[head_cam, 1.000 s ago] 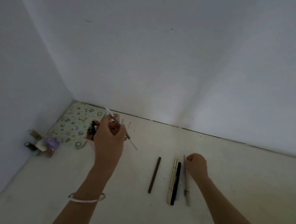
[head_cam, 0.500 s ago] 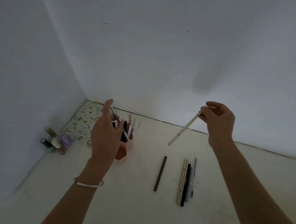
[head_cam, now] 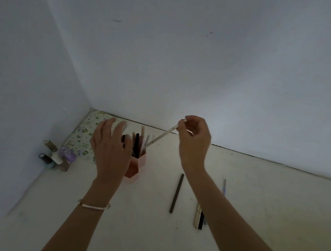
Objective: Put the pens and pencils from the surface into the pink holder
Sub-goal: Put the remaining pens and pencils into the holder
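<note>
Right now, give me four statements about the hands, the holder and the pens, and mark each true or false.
1. The right hand pinches a white pen angled toward the pink holder. True.
2. The left hand grips a pen. False: it is open, beside the holder.
3. The pink holder is empty. False: several pens stand in it.
4. A dark pencil lies on the surface. True.

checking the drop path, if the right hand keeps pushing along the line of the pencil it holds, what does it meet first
Probably the pink holder: the right hand aims its white pencil down-left at the pens standing inside. Depth is unclear, so it might touch those first.
</note>
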Action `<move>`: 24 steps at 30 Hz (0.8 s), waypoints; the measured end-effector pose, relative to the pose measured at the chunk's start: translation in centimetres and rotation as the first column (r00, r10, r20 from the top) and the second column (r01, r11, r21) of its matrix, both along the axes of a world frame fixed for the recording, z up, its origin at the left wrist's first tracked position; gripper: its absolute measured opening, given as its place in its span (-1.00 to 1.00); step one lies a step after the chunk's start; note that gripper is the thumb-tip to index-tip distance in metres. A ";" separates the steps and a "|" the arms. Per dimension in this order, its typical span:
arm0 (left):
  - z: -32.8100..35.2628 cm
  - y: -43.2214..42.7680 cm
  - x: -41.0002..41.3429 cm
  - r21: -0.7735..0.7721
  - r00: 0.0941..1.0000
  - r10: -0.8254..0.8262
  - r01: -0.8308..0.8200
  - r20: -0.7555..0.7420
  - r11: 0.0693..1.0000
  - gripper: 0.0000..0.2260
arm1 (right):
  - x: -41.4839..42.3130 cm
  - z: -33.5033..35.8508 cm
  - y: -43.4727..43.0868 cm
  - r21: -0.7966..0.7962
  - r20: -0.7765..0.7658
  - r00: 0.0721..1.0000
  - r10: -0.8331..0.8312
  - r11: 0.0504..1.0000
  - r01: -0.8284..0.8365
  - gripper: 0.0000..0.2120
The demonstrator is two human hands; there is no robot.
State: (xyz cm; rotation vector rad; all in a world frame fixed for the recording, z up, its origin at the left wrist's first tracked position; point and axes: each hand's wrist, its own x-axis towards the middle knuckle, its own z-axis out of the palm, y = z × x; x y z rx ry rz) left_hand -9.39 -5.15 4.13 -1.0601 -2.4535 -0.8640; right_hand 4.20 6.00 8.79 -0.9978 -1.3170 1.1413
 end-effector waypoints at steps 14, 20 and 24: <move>3.0 -1.8 5.2 0.271 0.952 -0.304 0.284 0.035 0.920 -0.79 | -2.5 -5.5 -3.1 0.353 0.591 0.802 0.085 0.867 -0.352 -0.74; -1.7 2.4 11.4 -0.138 0.851 -0.325 0.411 0.413 0.901 -0.84 | 5.7 -2.0 2.2 0.245 0.478 0.877 -0.035 0.965 -0.096 -0.67; -5.4 4.6 14.4 -0.435 0.853 -0.222 0.444 0.472 0.783 -0.77 | 11.5 -1.7 3.8 0.198 0.513 0.850 -0.119 0.980 0.017 -0.72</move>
